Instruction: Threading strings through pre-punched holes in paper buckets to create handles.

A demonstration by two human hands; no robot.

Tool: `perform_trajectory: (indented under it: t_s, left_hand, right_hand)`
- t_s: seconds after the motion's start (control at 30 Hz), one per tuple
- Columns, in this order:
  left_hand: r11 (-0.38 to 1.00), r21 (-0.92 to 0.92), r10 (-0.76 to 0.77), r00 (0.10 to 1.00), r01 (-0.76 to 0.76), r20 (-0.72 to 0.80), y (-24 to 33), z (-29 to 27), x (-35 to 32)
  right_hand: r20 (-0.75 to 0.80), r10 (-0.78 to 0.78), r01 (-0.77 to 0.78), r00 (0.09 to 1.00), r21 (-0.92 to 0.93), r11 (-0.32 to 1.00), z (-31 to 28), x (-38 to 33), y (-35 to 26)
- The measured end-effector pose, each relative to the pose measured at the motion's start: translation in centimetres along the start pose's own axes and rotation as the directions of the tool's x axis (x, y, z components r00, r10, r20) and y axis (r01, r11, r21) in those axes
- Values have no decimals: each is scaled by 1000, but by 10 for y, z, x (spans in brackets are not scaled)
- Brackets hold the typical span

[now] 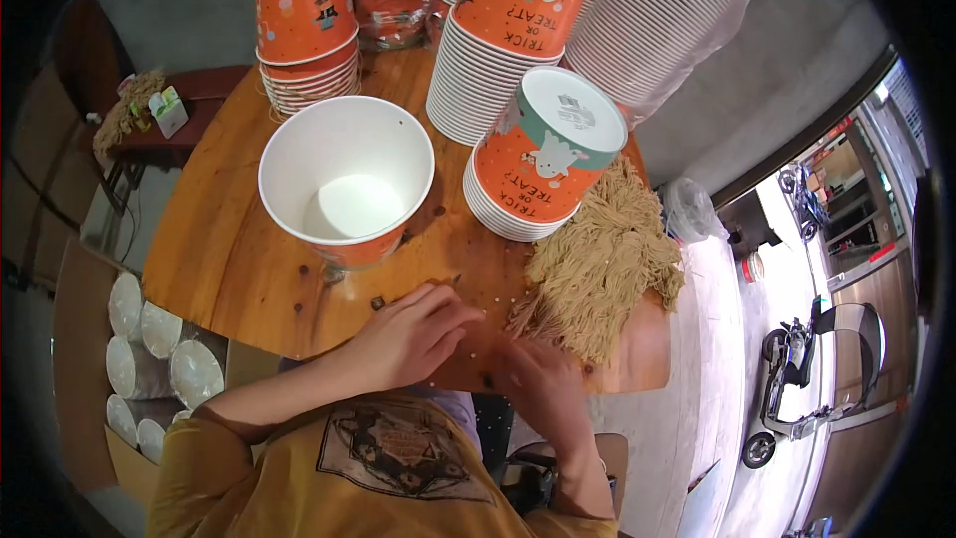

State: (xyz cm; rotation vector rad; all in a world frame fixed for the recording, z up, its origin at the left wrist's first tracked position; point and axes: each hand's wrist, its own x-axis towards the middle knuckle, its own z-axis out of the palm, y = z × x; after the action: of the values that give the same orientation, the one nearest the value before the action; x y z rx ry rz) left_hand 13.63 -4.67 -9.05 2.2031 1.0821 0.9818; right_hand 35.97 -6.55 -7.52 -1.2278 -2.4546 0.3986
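Observation:
An upright paper bucket (346,169), white inside and orange outside, stands open on the wooden table in front of me. My left hand (423,332) is over the table's near edge, just below the bucket and apart from it. Its fingers are bent and pressed together; whatever they may hold is too small to make out. Close to the loose ends of a bundle of tan cords (607,259) is my right hand (538,379). Its fingers are dark and partly blurred, so their grip does not show clearly.
Upside-down orange and green bucket stacks stand at the right (548,154), behind it (513,40) and at the left (307,30). A plastic-wrapped stack (657,20) leans at the back. Left of the table (214,259), a carton (85,359) holds wrapped white stacks.

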Motion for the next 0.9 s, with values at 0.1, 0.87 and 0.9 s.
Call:
perform_trajectory:
  t_s: [0.1, 0.87, 0.9]
  left_hand:
    - [997, -78, -1, 1000, 1, -3, -5, 11, 16]
    - [591, -618, -477, 843, 518, 249, -22, -24, 2]
    - [588, -618, -479, 841, 521, 253, -22, -21, 3]
  right_hand:
    - [-26, -230, 231, 973, 72, 970, -10, 7, -27]
    - [-327, 232, -103, 916, 368, 924, -18, 86, 61]
    - [-270, 261, -147, 927, 379, 914, -17, 87, 62]
